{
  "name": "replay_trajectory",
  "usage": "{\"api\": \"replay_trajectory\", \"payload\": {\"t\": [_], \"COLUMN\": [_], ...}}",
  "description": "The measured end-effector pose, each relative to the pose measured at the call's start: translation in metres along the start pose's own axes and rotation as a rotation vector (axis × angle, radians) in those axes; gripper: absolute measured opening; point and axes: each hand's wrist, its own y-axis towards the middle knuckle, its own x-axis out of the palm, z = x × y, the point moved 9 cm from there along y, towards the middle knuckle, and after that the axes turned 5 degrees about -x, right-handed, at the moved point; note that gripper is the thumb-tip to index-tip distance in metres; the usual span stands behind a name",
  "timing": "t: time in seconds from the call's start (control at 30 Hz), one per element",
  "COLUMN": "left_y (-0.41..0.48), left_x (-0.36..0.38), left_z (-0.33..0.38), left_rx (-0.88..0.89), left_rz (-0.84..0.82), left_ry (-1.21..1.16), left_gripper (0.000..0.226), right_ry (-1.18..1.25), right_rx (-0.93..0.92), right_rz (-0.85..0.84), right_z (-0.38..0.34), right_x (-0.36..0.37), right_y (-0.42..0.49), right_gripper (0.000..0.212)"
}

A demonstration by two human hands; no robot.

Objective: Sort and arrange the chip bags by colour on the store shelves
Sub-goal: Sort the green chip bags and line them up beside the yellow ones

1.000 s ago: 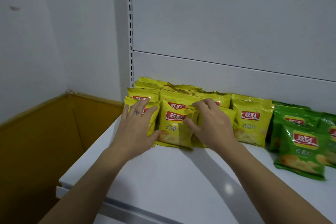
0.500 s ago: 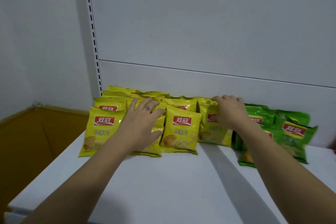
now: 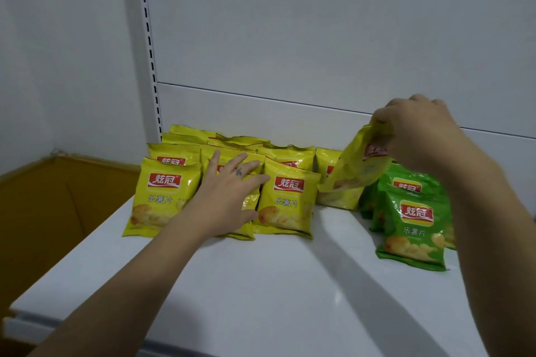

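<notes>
Several yellow chip bags [image 3: 285, 201] stand in rows at the back left of the white shelf [image 3: 261, 284]. My left hand [image 3: 226, 197] lies flat with straight fingers on the front middle yellow bag. My right hand [image 3: 417, 133] pinches the top edge of another yellow bag [image 3: 352, 166] and holds it lifted and tilted, just above the row's right end. Green chip bags [image 3: 413, 223] stand in a group to the right, partly hidden behind my right forearm.
A slotted shelf upright [image 3: 148, 46] and white back panel [image 3: 319, 38] rise behind the bags. A brown cardboard box [image 3: 58, 206] sits beyond the shelf's left edge. The shelf's front edge [image 3: 87, 327] runs along the bottom left.
My right hand has taken the rightmost yellow bag by its top and lifted it up and to the right. My left hand stays pressed on the front yellow bags.
</notes>
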Motion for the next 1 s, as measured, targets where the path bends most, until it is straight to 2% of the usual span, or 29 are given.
{"api": "replay_trajectory", "payload": {"t": [0.1, 0.23, 0.3, 0.4, 0.7, 0.83, 1.0], "left_y": [-0.002, -0.007, -0.012, -0.022, -0.037, -0.034, -0.024], "left_x": [-0.003, -0.003, -0.003, -0.003, -0.004, -0.009, -0.018], "left_z": [-0.002, -0.003, -0.003, -0.007, -0.015, -0.008, 0.009], "left_rx": [0.000, 0.014, 0.025, 0.026, 0.049, 0.073, 0.049], "left_rz": [0.025, -0.018, -0.023, 0.012, 0.117, 0.176, 0.197], "left_ry": [-0.046, 0.001, 0.005, -0.019, -0.139, -0.185, -0.190], "left_gripper": [0.084, 0.098, 0.101, 0.096, 0.077, 0.072, 0.068], "right_ry": [0.097, 0.171, 0.197, 0.233, 0.264, 0.323, 0.536], "right_rx": [-0.117, -0.209, -0.214, -0.177, -0.122, -0.091, 0.037], "right_rz": [-0.144, -0.343, -0.377, -0.311, -0.116, -0.051, 0.061], "right_z": [-0.044, -0.094, -0.106, -0.113, -0.134, -0.110, -0.047], "right_x": [0.014, 0.067, 0.085, 0.087, 0.083, 0.084, 0.092], "right_y": [-0.005, -0.008, -0.006, 0.006, 0.020, 0.011, 0.009], "right_gripper": [0.022, 0.033, 0.031, 0.028, 0.038, 0.042, 0.031]}}
